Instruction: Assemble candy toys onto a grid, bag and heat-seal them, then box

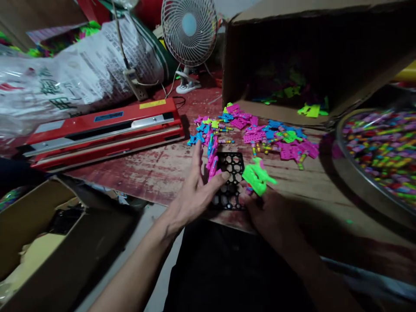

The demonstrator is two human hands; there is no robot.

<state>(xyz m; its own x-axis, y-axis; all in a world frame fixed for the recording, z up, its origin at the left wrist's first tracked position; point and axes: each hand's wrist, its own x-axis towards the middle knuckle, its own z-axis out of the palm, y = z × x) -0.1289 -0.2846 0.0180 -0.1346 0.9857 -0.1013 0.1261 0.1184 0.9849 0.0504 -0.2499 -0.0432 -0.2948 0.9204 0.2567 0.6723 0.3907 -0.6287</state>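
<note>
Head view is showing two bare hands working at the near edge of a worn red counter [152,171]. The left hand [195,190] is lying flat with its fingers spread wide, and its fingertips are touching the left side of a black tray with round holes [231,180]. A row of pink and blue toy pieces [212,158] is standing along that same side, just past the fingers. The right hand [263,208] is pinching a bright green toy piece [256,175] and holding it over the tray's right edge. A heap of pink, blue and green pieces [269,136] is lying just behind the tray. A big open cardboard box [292,56] is lying on its side behind the heap. A round metal pan full of tiny coloured bits [380,151] is sitting at the right. A long red sealing machine [104,130] is lying at the left, with a white fan [189,39] standing behind it.
</note>
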